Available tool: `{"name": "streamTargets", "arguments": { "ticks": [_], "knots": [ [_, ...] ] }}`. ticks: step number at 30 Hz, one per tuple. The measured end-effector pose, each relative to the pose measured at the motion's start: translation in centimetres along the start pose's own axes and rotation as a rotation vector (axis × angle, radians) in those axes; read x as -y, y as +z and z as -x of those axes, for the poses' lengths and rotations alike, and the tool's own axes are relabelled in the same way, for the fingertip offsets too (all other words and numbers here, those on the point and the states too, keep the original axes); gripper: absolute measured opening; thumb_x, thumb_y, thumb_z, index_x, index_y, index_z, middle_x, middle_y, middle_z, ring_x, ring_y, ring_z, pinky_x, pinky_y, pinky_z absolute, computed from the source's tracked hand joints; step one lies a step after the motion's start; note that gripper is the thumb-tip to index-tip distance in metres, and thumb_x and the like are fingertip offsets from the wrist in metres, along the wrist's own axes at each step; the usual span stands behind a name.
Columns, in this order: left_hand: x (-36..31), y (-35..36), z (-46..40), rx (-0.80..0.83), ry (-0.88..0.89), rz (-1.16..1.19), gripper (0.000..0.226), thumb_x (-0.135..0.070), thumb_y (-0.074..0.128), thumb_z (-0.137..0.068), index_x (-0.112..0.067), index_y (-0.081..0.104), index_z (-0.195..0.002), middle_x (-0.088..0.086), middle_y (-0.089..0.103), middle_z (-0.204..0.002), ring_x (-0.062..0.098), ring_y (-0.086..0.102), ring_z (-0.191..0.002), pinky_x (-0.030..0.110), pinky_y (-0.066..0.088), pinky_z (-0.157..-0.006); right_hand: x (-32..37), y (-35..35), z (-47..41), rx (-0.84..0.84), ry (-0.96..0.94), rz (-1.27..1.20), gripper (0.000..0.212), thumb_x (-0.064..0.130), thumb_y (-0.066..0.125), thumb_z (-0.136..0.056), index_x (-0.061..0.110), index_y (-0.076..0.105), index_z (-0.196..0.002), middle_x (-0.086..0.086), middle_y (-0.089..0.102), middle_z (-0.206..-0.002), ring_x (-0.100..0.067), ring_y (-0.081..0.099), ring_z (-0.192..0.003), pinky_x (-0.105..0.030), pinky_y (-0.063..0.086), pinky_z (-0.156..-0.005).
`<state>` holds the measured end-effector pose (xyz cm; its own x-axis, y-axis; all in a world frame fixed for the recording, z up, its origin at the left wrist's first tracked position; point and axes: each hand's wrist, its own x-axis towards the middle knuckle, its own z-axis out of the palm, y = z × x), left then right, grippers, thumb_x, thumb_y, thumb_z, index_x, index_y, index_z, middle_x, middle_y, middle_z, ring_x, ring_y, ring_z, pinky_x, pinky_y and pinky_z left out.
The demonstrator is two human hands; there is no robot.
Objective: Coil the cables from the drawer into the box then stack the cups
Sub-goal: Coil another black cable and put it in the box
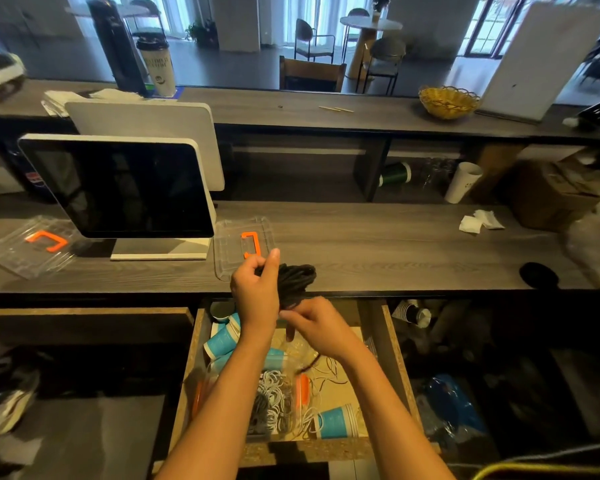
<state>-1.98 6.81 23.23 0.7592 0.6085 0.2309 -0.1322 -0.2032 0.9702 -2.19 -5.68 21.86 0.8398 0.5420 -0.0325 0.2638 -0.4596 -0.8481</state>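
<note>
My left hand grips a coil of black cable just above the counter's front edge. My right hand pinches the lower end of that coil, and a loose black tail hangs down into the open drawer. Inside the drawer stands a clear box with orange latches, holding coiled white and grey cables. Blue paper cups lie in the drawer: several at the back left and one at the front right. Loose white cable lies on the drawer floor.
A clear lid with an orange handle lies on the counter behind my hands. Another clear lid lies at far left. A dark screen stands on the left. White napkins and a cardboard box sit at right.
</note>
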Motion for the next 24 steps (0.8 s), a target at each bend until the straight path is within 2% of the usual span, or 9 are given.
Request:
{"name": "streamTargets", "arguments": {
  "ticks": [3, 6, 8, 10, 13, 15, 16, 19, 24],
  "knots": [
    [0.4, -0.6, -0.2, -0.019, 0.100, -0.192, 0.042, -0.025, 0.063, -0.096, -0.022, 0.042, -0.060, -0.009, 0.039, -0.053, 0.004, 0.043, -0.050, 0.014, 0.031, -0.048, 1.1, -0.2, 0.1, 0.217, -0.166, 0.316, 0.024, 0.022, 0.052, -0.099, 0.008, 0.069, -0.088, 0.002, 0.072, -0.075, -0.009, 0.060, -0.064, -0.025, 0.045, -0.063],
    [0.6, -0.8, -0.5, 0.001, 0.082, -0.351, 0.039, -0.031, 0.063, -0.096, -0.018, 0.046, -0.062, -0.008, 0.042, -0.053, 0.005, 0.040, -0.048, 0.019, 0.024, -0.046, 2.0, -1.0, 0.2, 0.231, -0.242, 0.467, 0.019, 0.022, 0.050, -0.099, 0.015, 0.068, -0.101, 0.006, 0.074, -0.082, -0.010, 0.064, -0.074, -0.036, 0.052, -0.071],
    [0.6, -1.0, -0.9, 0.049, 0.073, -0.426, 0.040, -0.034, 0.062, -0.096, -0.015, 0.051, -0.063, -0.007, 0.043, -0.053, 0.005, 0.039, -0.050, 0.026, 0.025, -0.047, 2.3, -1.7, 0.5, 0.137, -0.235, 0.401, 0.019, 0.022, 0.049, -0.101, 0.017, 0.068, -0.104, 0.007, 0.072, -0.083, -0.010, 0.064, -0.075, -0.038, 0.052, -0.073],
    [0.4, -1.0, -1.3, 0.126, 0.079, -0.477, 0.041, -0.036, 0.060, -0.096, -0.014, 0.054, -0.063, -0.004, 0.046, -0.054, 0.009, 0.043, -0.052, 0.027, 0.025, -0.048, 2.6, -2.4, 0.7, -0.015, -0.266, 0.401, 0.020, 0.025, 0.050, -0.100, 0.019, 0.069, -0.107, 0.005, 0.071, -0.085, -0.013, 0.062, -0.079, -0.038, 0.051, -0.070],
    [0.1, -0.8, -1.4, 0.251, 0.105, -0.464, 0.041, -0.036, 0.060, -0.096, -0.017, 0.053, -0.060, -0.002, 0.049, -0.055, 0.014, 0.048, -0.054, 0.029, 0.030, -0.049, 1.9, -3.1, 0.6, -0.299, -0.392, 0.460, 0.022, 0.033, 0.055, -0.095, 0.021, 0.072, -0.102, 0.003, 0.067, -0.095, -0.013, 0.055, -0.088, -0.029, 0.047, -0.067],
    [-0.2, -0.9, -1.5, 0.319, 0.109, -0.417, 0.043, -0.033, 0.061, -0.096, -0.022, 0.048, -0.056, -0.006, 0.044, -0.052, 0.009, 0.042, -0.052, 0.029, 0.029, -0.050, 1.4, -3.4, 0.7, -0.396, -0.375, 0.388, 0.016, 0.029, 0.064, -0.092, 0.020, 0.075, -0.100, 0.002, 0.068, -0.112, -0.012, 0.060, -0.105, -0.026, 0.050, -0.081],
    [-0.3, -0.9, -1.6, 0.353, 0.115, -0.392, 0.045, -0.032, 0.061, -0.096, -0.024, 0.046, -0.054, -0.008, 0.041, -0.051, 0.007, 0.040, -0.051, 0.028, 0.029, -0.050, 1.3, -3.6, 0.9, -0.401, -0.332, 0.298, 0.013, 0.024, 0.068, -0.090, 0.019, 0.076, -0.099, 0.003, 0.070, -0.112, -0.010, 0.063, -0.106, -0.024, 0.051, -0.086],
    [-0.4, -1.0, -1.8, 0.498, 0.113, -0.331, 0.050, -0.028, 0.061, -0.096, -0.024, 0.041, -0.050, -0.010, 0.035, -0.046, 0.006, 0.034, -0.049, 0.030, 0.029, -0.053, 1.5, -3.7, 1.4, -0.349, -0.136, -0.042, 0.010, 0.013, 0.070, -0.090, 0.016, 0.079, -0.093, 0.013, 0.074, -0.084, -0.001, 0.068, -0.080, -0.018, 0.051, -0.072],
    [-1.0, -1.6, -1.5, 0.773, 0.034, -0.103, 0.044, -0.031, 0.059, -0.092, -0.024, 0.047, -0.050, -0.009, 0.036, -0.049, 0.008, 0.033, -0.049, 0.029, 0.030, -0.052, 2.0, -4.2, 1.9, -0.203, -0.092, -0.363, 0.023, 0.002, 0.064, -0.091, 0.019, 0.077, -0.084, 0.003, 0.074, -0.074, -0.009, 0.066, -0.068, -0.021, 0.052, -0.065]
  ]
}}
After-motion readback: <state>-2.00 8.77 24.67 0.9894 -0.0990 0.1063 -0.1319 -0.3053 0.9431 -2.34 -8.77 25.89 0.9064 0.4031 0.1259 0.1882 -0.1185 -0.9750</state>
